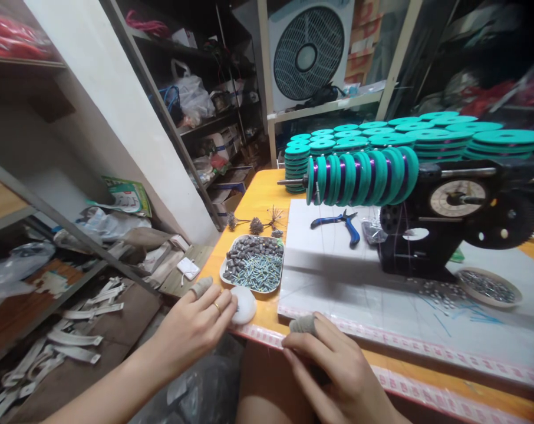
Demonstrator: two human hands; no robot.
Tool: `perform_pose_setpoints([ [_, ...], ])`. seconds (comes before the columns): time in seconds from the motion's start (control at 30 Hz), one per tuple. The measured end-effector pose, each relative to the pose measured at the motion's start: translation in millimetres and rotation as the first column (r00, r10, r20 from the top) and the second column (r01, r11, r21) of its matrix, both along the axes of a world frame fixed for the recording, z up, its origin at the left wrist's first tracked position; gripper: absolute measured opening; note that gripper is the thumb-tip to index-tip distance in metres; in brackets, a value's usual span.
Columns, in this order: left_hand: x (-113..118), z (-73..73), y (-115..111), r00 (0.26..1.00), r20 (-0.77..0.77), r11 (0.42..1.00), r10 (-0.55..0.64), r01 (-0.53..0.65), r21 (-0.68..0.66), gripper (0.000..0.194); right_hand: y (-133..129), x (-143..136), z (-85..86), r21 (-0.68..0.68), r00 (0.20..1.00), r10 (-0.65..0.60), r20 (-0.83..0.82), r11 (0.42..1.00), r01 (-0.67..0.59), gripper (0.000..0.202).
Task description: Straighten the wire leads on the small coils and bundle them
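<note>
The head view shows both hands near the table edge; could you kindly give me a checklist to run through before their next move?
1. Left hand at the white disc: ok, overlapping its edge.
2. Right hand's hold: cannot tell, palm side hidden.
3. Parts tray near the left hand: ok, just beyond it.
4. Blue-handled pliers away from both hands: ok.
5. Small parts all inside the round dish: not ok, some lie scattered beside it.

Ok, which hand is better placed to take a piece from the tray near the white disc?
Probably the left hand: its fingertips are at the white disc, just in front of the tray. The right hand is farther off, by the pale board's near edge.
</note>
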State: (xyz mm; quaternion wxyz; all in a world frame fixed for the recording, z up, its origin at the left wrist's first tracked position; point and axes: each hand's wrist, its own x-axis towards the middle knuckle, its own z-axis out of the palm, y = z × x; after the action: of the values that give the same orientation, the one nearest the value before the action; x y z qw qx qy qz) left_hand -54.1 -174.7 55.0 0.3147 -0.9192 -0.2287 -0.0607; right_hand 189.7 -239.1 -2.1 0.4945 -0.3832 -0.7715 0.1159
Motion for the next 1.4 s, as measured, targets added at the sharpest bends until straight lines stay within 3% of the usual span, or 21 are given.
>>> perform_pose_setpoints([
  [0.67,14,18.1,15,0.997,-0.080,0.999,-0.020,0.016,-0.050,0.026,-1,0,-2.8,-0.011,1.000,-0.010,0.029,1.000,0.010,0.019],
  [0.73,9,21.4,17,1.000,-0.022,0.999,0.019,-0.020,-0.037,0.029,0,0,-1.9,-0.007,1.000,-0.009,0.022,1.000,0.010,0.019],
  [0.8,4,23.9,19,0.986,0.139,0.992,0.090,-0.076,-0.102,0.031,2,-1,-1.2,0.004,1.000,-0.005,0.022,1.000,0.005,0.020],
  [0.87,-3,24.4,22,0.888,0.403,0.944,0.222,-0.092,-0.317,0.029,3,-1,-2.1,0.012,1.000,-0.005,0.028,1.000,0.005,0.020],
  [0.97,-9,20.6,29,0.504,0.675,0.737,0.538,0.108,-0.668,0.018,5,-2,-8.7,0.053,0.999,-0.016,0.029,0.999,0.015,0.019],
  [1.03,-10,15.5,36,0.268,0.694,0.649,0.669,0.245,-0.720,0.020,7,-4,-15.9,0.107,0.999,-0.037,0.001,0.994,0.036,0.019],
  [1.1,-8,10.4,45,0.131,0.705,0.640,0.697,0.328,-0.695,0.027,9,-6,-23.5,0.146,0.998,-0.060,-0.031,0.987,0.064,0.020],
  [1.17,-5,6.7,56,0.037,0.706,0.626,0.708,0.429,-0.651,0.030,11,-9,-29.7,0.154,0.996,-0.081,-0.043,0.984,0.087,0.019],
  [1.23,-3,4.4,66,-0.003,0.701,0.602,0.713,0.516,-0.609,0.030,13,-11,-33.6,0.168,0.995,-0.091,-0.051,0.981,0.098,0.019],
  [1.4,-1,-0.2,94,0.004,0.682,0.564,0.731,0.559,-0.608,0.027,14,-8,-30.4,0.200,0.994,-0.111,-0.014,0.973,0.111,0.018],
])
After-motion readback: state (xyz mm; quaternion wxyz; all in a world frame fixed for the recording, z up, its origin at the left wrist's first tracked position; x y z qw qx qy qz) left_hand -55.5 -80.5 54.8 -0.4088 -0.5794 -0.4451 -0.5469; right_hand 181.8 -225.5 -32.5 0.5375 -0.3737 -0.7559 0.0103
